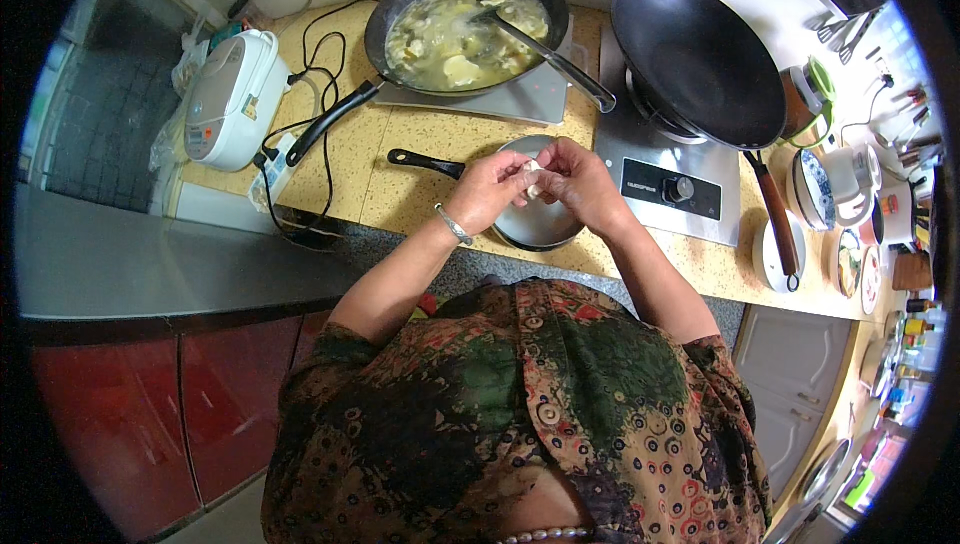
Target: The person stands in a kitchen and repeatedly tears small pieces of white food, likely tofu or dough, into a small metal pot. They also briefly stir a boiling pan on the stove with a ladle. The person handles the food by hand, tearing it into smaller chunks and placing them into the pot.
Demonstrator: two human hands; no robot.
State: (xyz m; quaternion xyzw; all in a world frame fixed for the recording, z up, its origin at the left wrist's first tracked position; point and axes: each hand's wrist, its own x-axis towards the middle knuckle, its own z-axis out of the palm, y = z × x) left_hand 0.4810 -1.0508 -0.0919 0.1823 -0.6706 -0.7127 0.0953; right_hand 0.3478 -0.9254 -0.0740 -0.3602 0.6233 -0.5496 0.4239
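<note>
My left hand (489, 190) and my right hand (579, 182) meet at the fingertips, pinching one small, soft-looking white lump (533, 178) between them. It may be dough, but the fingers cover much of it. Directly below is a small pan (537, 227) with a black handle pointing left. Its inside looks whitish; whether that is a coating or contents I cannot tell. Beyond my hands, a black wok (375, 37) holds cloudy yellowish soup (442, 37) with pale pieces in it. A long-handled metal utensil (555, 60) rests in the soup, its head partly submerged.
The wok stands on a flat cooktop (536, 97). To the right, another black wok (694, 56) sits on a steel cooktop (667, 217), its wooden handle overhanging a white bowl (769, 251). Leftward are a rice cooker (232, 101), looping black cords (328, 131) and a power strip (274, 172).
</note>
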